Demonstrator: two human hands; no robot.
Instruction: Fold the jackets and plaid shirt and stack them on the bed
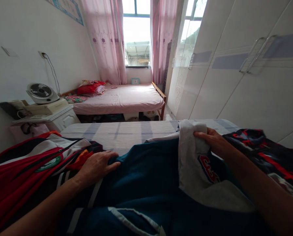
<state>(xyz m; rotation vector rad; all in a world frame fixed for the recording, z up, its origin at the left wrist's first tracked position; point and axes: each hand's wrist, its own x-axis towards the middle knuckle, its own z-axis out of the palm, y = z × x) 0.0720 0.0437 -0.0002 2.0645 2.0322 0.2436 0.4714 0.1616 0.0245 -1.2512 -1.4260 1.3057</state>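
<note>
A dark teal jacket [148,164] with light grey parts lies spread in front of me on the bed. My left hand [101,164] is closed at the jacket's left edge, with teal cloth between thumb and fingers. On the other side, my right hand [209,139] pinches the upper end of a grey sleeve [189,164], which is folded over the teal body. A red patch with a dark outline [208,168] shows on the grey cloth. White trim edges a pocket-like opening [136,219] near the bottom of the view.
Left of the jacket lies a red, black and white garment [21,170]; right, a black and red one [271,157]. The striped bedsheet [117,131] shows behind. Farther off are a pink bed [129,98], a fan [42,91] on a cabinet [65,119], and a white wardrobe [225,82].
</note>
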